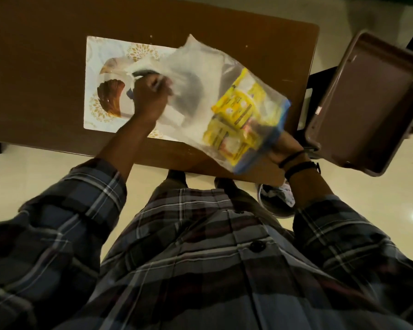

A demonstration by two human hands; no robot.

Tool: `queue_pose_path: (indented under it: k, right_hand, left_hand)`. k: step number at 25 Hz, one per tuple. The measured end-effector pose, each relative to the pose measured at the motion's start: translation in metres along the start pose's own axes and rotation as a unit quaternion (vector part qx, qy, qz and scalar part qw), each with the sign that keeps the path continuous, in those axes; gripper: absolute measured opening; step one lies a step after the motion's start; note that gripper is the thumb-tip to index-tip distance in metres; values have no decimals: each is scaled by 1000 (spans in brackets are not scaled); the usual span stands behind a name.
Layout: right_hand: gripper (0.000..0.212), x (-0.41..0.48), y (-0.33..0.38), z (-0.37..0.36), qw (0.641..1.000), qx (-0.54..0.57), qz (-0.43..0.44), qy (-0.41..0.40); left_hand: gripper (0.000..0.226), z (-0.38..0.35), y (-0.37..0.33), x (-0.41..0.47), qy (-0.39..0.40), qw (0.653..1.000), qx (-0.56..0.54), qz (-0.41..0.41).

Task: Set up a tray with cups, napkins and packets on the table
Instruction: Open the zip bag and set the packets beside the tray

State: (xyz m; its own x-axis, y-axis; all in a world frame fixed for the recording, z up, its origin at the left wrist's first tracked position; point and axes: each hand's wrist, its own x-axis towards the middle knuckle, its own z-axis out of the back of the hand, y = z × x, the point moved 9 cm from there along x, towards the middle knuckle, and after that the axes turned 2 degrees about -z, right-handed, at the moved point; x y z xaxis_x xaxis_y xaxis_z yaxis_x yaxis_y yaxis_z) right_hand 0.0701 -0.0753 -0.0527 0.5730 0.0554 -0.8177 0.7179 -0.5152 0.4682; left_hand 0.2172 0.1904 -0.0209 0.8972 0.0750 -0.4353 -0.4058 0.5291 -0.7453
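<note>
- Right hand [283, 148]: closed on the blue-edged end of a clear plastic bag [200, 91] holding yellow packets [236, 115].
- Left hand [150, 96]: fist closed on the bag's far end, above a floral placemat [105, 58].
- Brown wooden counter [45, 67]: under bag and mat.
- Brown plastic tray [367, 96]: tilted, off the counter's right edge.

Seen from above, both arms out forward, plaid sleeves rolled to the forearms. Left hand [150, 96] extended farthest, forearm bare, back of hand up, fingers curled shut in a pinch on thin clear plastic. Right hand [283, 148] lower and nearer the body, mostly hidden, knuckles turned away, closed on the near end of the same plastic. Dark bands around the right wrist [296, 163]. Both wrists roughly straight, elbows bent and spread to either side of the torso.
</note>
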Motion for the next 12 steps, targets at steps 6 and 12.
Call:
queue_pose_path:
  k: [6,12]
  right_hand:
    - [43,9,12,62,994,89,39,-59]
    - [38,26,17,86,981,121,37,-145]
  left_hand:
    - [35,66,22,10,-177,982,53,34]
    - [38,52,25,-1,-140,990,9,34]
